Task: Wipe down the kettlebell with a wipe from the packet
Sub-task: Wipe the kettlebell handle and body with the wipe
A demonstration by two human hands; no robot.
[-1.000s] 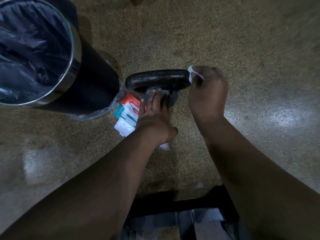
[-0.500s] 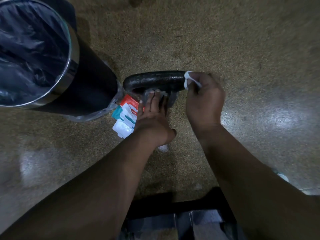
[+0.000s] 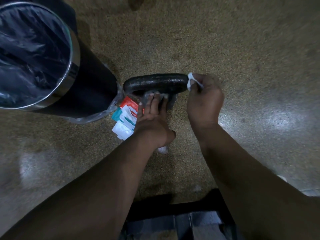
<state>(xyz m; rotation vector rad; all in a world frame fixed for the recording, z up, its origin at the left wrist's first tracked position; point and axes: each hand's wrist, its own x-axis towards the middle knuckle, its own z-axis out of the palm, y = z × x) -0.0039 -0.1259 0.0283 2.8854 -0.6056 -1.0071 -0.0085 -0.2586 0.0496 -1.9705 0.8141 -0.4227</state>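
Nearest to me, at the bottom edge, something dark and striped is cut off by the frame; I cannot tell what it is. My two forearms run up from there and cover much of the floor [image 3: 242, 49], which is speckled and shiny in patches.

A small white scrap [image 3: 163, 150] peeks out from under my left wrist, mostly hidden, so I can't say what it is.

My left hand [image 3: 152, 118] lies flat with the fingers straight, their tips resting on the body of the kettlebell [image 3: 155, 82]. That hand and the handle above cover almost all of the body, and only a grey sliver shows around my fingers.

The packet [image 3: 126, 118] lies on the floor just left of that hand, which hides its right side. It is red, teal and white, and its print is too small to read.

My right hand [image 3: 204, 101] is curled and pinches the wipe [image 3: 190, 80] against the right end of the kettlebell's handle. Only a white fold shows between my fingers, and the rest is hidden in my grip.

The kettlebell stands on the floor between the packet and my right hand, its dark, rough handle lying crosswise.

The bin [image 3: 86, 87] stands beside the handle's left end; whether they touch I can't tell. It is black with a metal rim, and the frame cuts off its left side. Its dark liner [image 3: 31, 49] fills the mouth and hides the inside.
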